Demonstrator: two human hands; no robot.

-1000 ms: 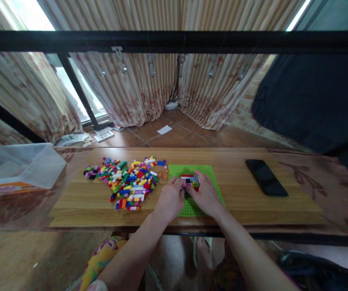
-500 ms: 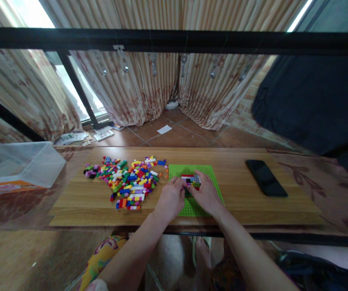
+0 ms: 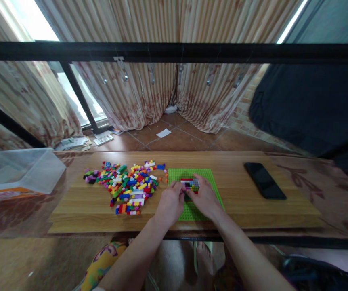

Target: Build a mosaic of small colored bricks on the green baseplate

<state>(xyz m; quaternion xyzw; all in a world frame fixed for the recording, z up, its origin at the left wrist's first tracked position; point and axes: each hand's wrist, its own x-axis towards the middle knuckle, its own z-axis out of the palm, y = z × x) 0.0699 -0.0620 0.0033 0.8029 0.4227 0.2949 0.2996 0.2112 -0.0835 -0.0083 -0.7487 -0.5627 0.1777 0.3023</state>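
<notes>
A small multicoloured build of toy bricks (image 3: 189,182) sits on a green studded baseplate (image 3: 192,214). My left hand (image 3: 170,202) is closed at its near left side, thumb and fingers pinched on the bricks. From the right, my right hand (image 3: 206,199) grips the same build, its index finger along the far right edge and its thumb at the near side. The fingertips of both hands almost meet and hide the near part of the build. Whether a single loose brick is pinched between them, I cannot tell.
Loose toy bricks (image 3: 131,186) lie heaped left of the baseplate on the wooden board (image 3: 80,214). A black phone (image 3: 265,180) rests to the right. At the far left stands a clear plastic bin (image 3: 22,169). A dark rail (image 3: 168,52) crosses beyond the board.
The camera has tipped up slightly, so the whole scene sits a little lower. Both hands stay at the brick build, with only slight finger movement.
</notes>
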